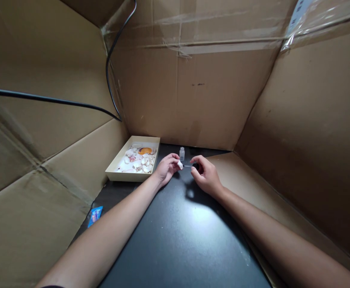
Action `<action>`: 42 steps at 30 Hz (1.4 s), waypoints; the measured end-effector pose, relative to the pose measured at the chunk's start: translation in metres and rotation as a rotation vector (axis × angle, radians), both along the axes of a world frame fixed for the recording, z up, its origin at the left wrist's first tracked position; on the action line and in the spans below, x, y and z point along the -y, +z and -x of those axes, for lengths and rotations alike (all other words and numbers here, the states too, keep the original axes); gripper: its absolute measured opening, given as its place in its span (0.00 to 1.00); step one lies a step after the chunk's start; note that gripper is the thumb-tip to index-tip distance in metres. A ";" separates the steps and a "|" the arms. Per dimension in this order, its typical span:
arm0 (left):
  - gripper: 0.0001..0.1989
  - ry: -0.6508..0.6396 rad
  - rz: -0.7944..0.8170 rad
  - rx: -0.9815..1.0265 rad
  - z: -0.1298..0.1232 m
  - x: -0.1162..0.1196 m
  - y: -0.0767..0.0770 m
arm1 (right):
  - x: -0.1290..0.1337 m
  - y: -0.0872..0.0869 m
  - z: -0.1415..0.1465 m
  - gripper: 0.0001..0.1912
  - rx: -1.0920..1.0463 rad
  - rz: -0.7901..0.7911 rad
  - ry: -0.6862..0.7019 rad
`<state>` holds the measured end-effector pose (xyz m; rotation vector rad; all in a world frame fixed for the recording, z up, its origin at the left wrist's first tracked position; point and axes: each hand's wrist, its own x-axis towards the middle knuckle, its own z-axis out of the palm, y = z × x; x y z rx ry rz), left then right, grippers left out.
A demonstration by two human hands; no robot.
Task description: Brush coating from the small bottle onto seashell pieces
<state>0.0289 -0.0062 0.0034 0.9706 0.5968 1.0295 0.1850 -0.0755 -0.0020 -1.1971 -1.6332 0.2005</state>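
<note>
My left hand point(167, 169) pinches a small whitish shell point(180, 164) between thumb and fingertips. Facing it from the right, my right hand point(205, 175) grips a black-capped applicator point(195, 166), its fingers curled round the cap. The applicator's thin pale stem points left, and its tip meets or nearly meets the shell; I cannot tell which. Just behind the two hands stands a small clear bottle point(182, 154), upright and without a cap. Left of my left hand is a cream tray point(127, 176) holding several pale shells point(145, 164) and one orange piece point(145, 151).
Under my hands lies a dark tabletop point(175, 240). A blue packet point(95, 216) rests at its left edge beside my left forearm. Cardboard walls point(211, 96) enclose the back and sides. A black cable point(58, 99) hangs across the left wall, above the tray.
</note>
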 end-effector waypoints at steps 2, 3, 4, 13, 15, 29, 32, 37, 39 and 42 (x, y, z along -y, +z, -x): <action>0.08 -0.003 0.003 -0.007 0.000 0.000 0.000 | 0.001 0.000 0.000 0.08 -0.002 0.001 0.026; 0.08 -0.005 0.002 -0.011 0.000 0.001 0.000 | 0.001 0.000 0.000 0.08 0.004 0.003 0.026; 0.08 -0.009 0.000 -0.015 0.000 0.000 0.000 | 0.001 0.000 0.001 0.08 0.010 0.004 0.018; 0.08 -0.026 0.003 -0.021 0.000 -0.002 -0.002 | 0.000 -0.001 0.000 0.07 0.012 -0.022 -0.002; 0.09 -0.026 0.004 -0.021 0.000 -0.001 -0.001 | 0.000 -0.001 0.000 0.08 -0.003 -0.025 -0.002; 0.07 -0.007 0.004 -0.040 0.000 0.000 0.001 | -0.005 -0.003 -0.004 0.05 0.042 0.029 -0.050; 0.07 -0.009 0.015 -0.030 -0.001 0.000 0.000 | -0.006 -0.003 -0.007 0.06 -0.046 0.035 -0.026; 0.09 0.004 0.020 -0.035 -0.001 0.001 0.001 | -0.005 -0.002 -0.006 0.05 0.003 0.145 -0.024; 0.09 0.001 0.014 -0.046 -0.001 0.001 0.001 | -0.004 -0.002 -0.005 0.04 -0.007 0.166 -0.078; 0.09 -0.008 0.009 -0.053 -0.001 0.000 0.001 | -0.005 -0.002 -0.005 0.05 -0.050 0.098 -0.041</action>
